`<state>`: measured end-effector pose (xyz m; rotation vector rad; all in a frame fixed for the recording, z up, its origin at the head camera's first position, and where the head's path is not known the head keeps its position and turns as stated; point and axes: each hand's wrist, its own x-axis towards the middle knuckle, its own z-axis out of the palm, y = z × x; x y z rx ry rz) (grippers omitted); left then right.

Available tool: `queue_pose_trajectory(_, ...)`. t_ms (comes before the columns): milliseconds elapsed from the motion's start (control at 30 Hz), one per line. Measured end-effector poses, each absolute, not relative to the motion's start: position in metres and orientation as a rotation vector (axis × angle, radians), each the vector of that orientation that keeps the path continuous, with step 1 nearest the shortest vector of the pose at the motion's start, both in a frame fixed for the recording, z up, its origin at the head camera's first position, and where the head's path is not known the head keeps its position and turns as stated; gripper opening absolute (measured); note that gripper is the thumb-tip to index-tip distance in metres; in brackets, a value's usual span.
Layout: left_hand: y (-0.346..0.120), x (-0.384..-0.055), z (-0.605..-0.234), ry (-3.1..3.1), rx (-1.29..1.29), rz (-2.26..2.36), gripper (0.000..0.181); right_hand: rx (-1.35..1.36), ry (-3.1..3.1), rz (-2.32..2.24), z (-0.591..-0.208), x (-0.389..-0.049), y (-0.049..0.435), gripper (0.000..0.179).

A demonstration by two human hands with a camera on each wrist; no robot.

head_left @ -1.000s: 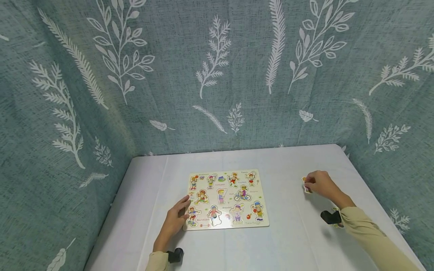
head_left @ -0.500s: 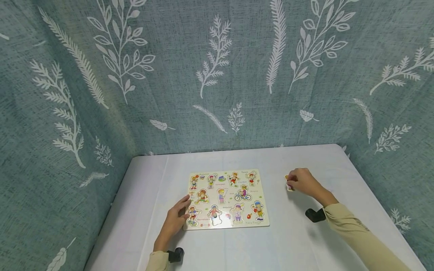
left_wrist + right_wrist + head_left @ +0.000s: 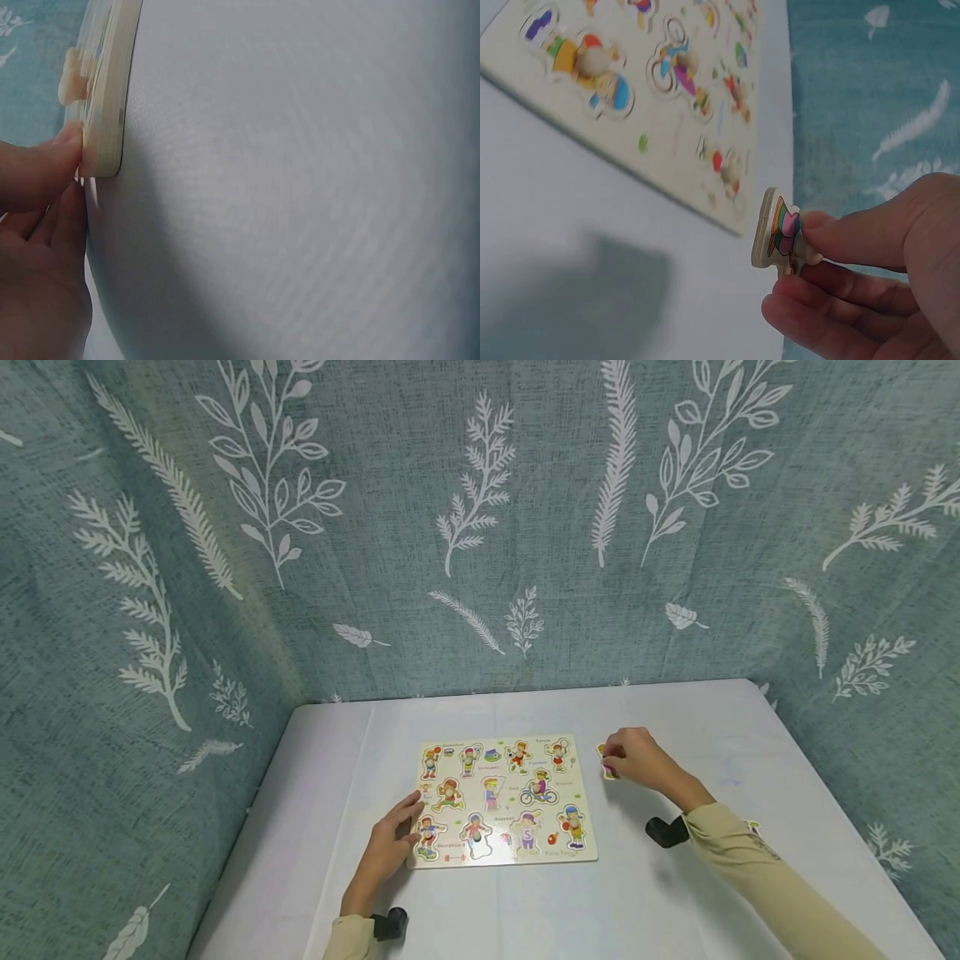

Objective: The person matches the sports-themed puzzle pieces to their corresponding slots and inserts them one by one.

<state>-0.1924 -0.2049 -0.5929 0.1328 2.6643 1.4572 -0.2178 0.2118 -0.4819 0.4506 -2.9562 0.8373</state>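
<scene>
A wooden knob puzzle board (image 3: 551, 814) with sports figures lies flat on the white table. My left hand (image 3: 390, 842) rests at its left edge; in the left wrist view the thumb (image 3: 45, 172) touches the board's corner. Just past the right edge, my right hand (image 3: 641, 760) pinches a small puzzle piece (image 3: 778, 229) by its knob, between thumb and fingertips. That piece stands nearly on edge in the right wrist view, above the table and apart from the board. Pink, green and orange show on its face, and the fingers hide part of it.
Another puzzle piece (image 3: 753, 827) lies on the table (image 3: 495, 910) at the right, partly behind the right sleeve (image 3: 750, 852). A green leaf-patterned cloth (image 3: 525, 560) hangs behind and at both sides. Black wrist cameras are strapped on both wrists.
My right hand has carried the puzzle piece leftward, from the table's right side to near the board's right edge. The left hand and the board have stayed in place.
</scene>
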Motion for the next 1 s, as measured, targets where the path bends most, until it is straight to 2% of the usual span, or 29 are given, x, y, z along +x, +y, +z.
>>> queue_pose_trajectory(467,-0.205,-0.193,-0.593,2.640,0.089,1.466,0.056,0.575,-2.979,0.915,-0.474,-0.232,0.157,0.005)
queue_pose_trajectory(1000,-0.205,-0.193,-0.596,2.646,0.103,1.467,0.056,0.785,-2.933,1.019,-0.488,-0.247,0.107,0.007)
